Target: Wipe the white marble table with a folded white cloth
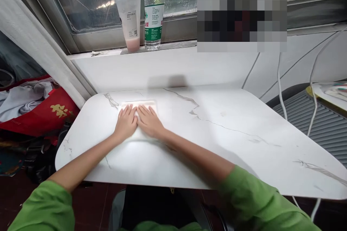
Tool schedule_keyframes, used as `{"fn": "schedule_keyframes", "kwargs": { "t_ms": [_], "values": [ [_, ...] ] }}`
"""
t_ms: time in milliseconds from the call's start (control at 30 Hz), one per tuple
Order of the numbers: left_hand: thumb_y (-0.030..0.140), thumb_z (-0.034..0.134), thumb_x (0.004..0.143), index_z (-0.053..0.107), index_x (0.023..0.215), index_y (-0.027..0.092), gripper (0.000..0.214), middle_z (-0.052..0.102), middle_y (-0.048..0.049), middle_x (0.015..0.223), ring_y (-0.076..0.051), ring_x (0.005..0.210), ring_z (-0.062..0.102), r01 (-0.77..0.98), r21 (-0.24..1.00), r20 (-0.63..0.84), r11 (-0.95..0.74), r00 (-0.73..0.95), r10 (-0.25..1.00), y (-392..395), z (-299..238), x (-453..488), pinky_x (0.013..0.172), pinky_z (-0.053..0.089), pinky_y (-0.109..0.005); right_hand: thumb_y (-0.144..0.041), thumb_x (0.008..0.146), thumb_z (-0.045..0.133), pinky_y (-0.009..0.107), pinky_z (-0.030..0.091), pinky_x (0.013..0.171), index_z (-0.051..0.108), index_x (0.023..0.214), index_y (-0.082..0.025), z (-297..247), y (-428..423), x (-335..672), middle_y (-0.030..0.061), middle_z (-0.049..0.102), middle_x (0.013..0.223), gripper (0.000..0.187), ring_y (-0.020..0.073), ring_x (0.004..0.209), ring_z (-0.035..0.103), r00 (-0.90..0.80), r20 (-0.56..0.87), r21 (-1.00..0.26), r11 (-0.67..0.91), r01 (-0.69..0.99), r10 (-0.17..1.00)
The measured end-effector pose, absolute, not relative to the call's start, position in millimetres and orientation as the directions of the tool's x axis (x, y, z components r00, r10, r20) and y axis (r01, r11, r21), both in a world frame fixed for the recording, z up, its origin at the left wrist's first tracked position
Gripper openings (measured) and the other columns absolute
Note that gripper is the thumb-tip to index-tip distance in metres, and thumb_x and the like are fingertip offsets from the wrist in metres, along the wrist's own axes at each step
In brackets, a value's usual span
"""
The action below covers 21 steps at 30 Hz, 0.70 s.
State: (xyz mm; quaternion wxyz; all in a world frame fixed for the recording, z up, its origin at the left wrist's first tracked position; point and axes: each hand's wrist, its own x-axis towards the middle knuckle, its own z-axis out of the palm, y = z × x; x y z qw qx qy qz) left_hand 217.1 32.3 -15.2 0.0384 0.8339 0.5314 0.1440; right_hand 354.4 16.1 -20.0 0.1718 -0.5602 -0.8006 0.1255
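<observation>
My left hand (126, 122) and my right hand (149, 121) lie flat side by side, fingers stretched out, on a pale white folded sheet (139, 104) that rests on the white marble-patterned table (217, 140). Both palms press down on the sheet, and the thumbs nearly touch each other. Only the sheet's far edge and a little of its near edge show around the hands; I cannot tell whether it is cloth or paper. Green sleeves cover my upper arms.
On the window sill stand a domed plastic cup with a pink drink (129, 14) and a clear water bottle (154, 11). Red bags and clothes (32, 110) pile up at the left. White cables (282, 90) hang at the right over a grey ribbed unit (320, 122).
</observation>
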Motion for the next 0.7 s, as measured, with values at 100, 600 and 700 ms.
{"fn": "schedule_keyframes", "kwargs": {
  "t_ms": [100,600,700],
  "values": [
    [0.017,0.032,0.092,0.048,0.135,0.014,0.045,0.043,-0.0122,0.148,-0.025,0.14,0.034,0.893,0.225,0.222,-0.391,0.343,0.913,86.7,-12.9,247.5,0.117,0.023,-0.046,-0.02,0.092,0.028,0.043,0.014,0.119,0.035,0.145,-0.002,-21.1,70.8,373.8,0.0145,0.034,0.153,0.057,0.0219,0.143,0.027,-0.284,0.208,-0.332,0.34,0.88,0.936],
    [0.015,0.029,0.093,0.05,0.133,0.012,0.045,0.047,-0.0122,0.145,-0.024,0.137,0.038,0.92,0.195,0.289,-0.339,0.277,0.916,151.7,-13.4,287.6,0.115,0.027,-0.045,-0.016,0.09,0.032,0.038,0.022,0.115,0.047,0.138,-0.007,-24.0,142.7,408.6,0.0112,0.047,0.146,0.051,0.0218,0.136,0.038,-0.275,0.333,-0.285,0.374,0.883,0.902],
    [0.017,0.027,0.095,0.047,0.137,0.013,0.046,0.044,-0.0102,0.148,-0.022,0.139,0.036,0.926,0.17,0.258,-0.337,0.288,0.922,138.6,-10.5,287.9,0.116,0.025,-0.042,-0.017,0.091,0.032,0.041,0.022,0.116,0.045,0.139,-0.007,-22.4,127.7,407.8,0.0126,0.044,0.148,0.051,0.0232,0.138,0.036,-0.246,0.323,-0.27,0.338,0.902,0.914]
  ]
}}
